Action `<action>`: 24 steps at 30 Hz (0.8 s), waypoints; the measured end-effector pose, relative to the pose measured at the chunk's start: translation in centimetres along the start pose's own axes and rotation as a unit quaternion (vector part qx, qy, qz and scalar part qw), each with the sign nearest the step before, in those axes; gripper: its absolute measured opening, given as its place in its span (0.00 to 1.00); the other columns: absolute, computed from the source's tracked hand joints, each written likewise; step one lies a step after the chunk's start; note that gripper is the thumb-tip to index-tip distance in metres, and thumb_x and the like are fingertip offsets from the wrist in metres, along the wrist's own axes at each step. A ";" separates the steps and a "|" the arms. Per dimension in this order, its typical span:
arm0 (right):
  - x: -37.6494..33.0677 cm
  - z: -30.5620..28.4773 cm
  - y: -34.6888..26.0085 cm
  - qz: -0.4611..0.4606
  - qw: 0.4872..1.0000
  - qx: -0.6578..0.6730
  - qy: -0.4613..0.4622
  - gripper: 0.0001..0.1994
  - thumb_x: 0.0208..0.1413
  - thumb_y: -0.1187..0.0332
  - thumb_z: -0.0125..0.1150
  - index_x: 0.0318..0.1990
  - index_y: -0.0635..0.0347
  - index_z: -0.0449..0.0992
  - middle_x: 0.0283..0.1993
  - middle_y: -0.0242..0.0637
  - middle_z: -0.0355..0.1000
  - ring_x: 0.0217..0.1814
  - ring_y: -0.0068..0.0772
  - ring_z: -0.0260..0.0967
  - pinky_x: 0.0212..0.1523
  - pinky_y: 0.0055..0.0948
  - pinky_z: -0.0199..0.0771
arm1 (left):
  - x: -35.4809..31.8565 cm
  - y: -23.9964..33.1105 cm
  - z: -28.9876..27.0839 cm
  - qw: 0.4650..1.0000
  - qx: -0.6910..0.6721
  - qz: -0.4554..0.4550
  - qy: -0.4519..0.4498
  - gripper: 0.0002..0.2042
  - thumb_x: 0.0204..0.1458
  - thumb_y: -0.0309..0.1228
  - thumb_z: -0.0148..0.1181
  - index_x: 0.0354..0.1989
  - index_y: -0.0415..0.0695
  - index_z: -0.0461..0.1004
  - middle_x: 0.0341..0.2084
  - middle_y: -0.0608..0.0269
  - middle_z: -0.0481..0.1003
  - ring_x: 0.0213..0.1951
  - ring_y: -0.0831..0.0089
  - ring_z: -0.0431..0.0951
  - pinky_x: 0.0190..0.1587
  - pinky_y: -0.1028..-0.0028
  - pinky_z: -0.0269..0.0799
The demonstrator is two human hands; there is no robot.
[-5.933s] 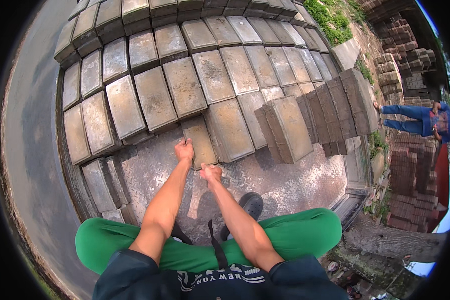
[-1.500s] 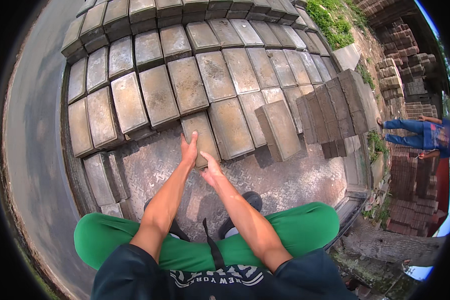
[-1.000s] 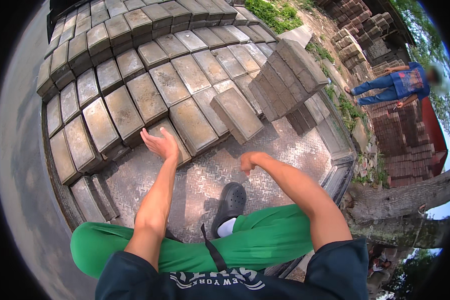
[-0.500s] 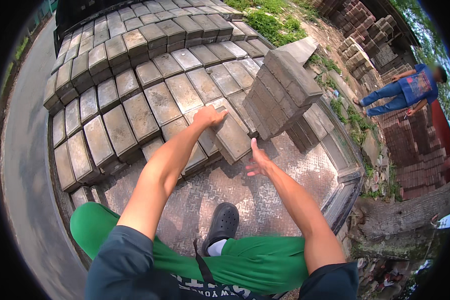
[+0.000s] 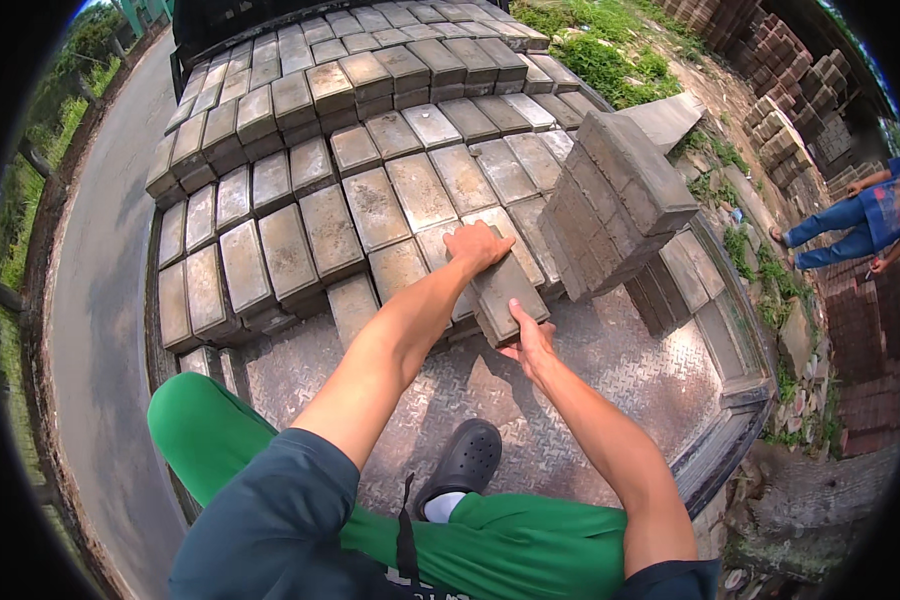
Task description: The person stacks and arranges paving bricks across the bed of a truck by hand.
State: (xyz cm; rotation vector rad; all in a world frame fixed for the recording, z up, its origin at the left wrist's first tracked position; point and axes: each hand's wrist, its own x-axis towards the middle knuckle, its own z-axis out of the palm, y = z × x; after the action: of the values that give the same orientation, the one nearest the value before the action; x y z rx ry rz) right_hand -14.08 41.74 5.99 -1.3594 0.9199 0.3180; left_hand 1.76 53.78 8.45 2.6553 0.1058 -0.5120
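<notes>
Both of my hands are on one grey concrete paver block (image 5: 507, 292), which lies tilted at the near edge of the block layers. My left hand (image 5: 478, 247) clasps its far end from above, thumb pointing right. At the near right end, my right hand (image 5: 532, 342) grips with the thumb on top and the fingers curled beneath, partly hidden. Just right of the block stands a tall pile of grey blocks (image 5: 610, 205). Stepped rows of similar blocks (image 5: 375, 210) spread out beyond and to the left.
Beneath lies a metal tread-plate truck bed (image 5: 410, 390) with a raised side edge (image 5: 735, 425). My dark clog (image 5: 467, 460) rests on it. More blocks (image 5: 675, 280) lean beside the tall pile. A road (image 5: 100, 250) runs left; a person (image 5: 860, 220) stands at right.
My right hand has closed from beside the block onto its near end. The left hand stays on the far end. The view has shifted, so the scene sits further right and lower.
</notes>
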 end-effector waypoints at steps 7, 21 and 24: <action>-7.2 2.1 -1.2 -0.027 0.998 -0.061 -0.010 0.52 0.41 0.48 0.76 0.61 0.66 0.43 0.54 0.55 0.64 0.47 0.46 0.73 0.40 0.48 0.78 | -4.9 -6.2 -1.9 0.995 -0.100 -0.024 -0.016 0.32 0.49 0.60 0.54 0.42 0.38 0.81 0.44 0.45 0.79 0.49 0.53 0.79 0.50 0.55 0.69; -14.9 13.4 11.2 0.092 0.990 -0.069 -0.078 0.35 0.53 0.54 0.68 0.58 0.68 0.58 0.50 0.51 0.71 0.48 0.48 0.74 0.46 0.51 0.78 | -13.1 -22.9 -5.2 0.989 -0.094 -0.116 0.002 0.39 0.54 0.65 0.42 0.44 0.35 0.80 0.43 0.39 0.78 0.48 0.47 0.79 0.50 0.54 0.72; -14.3 15.6 14.1 0.107 0.993 0.014 -0.055 0.31 0.53 0.55 0.69 0.57 0.61 0.61 0.50 0.47 0.71 0.48 0.47 0.74 0.47 0.52 0.77 | -11.8 -24.5 -5.2 0.993 -0.083 -0.086 -0.026 0.39 0.55 0.63 0.40 0.45 0.34 0.79 0.43 0.39 0.78 0.49 0.47 0.78 0.51 0.55 0.71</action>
State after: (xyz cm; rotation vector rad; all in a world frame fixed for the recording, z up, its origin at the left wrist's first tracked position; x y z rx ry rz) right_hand -26.77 63.79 5.49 -1.2072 0.9762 0.5374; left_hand -11.23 78.20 7.41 2.4819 0.3488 -0.5997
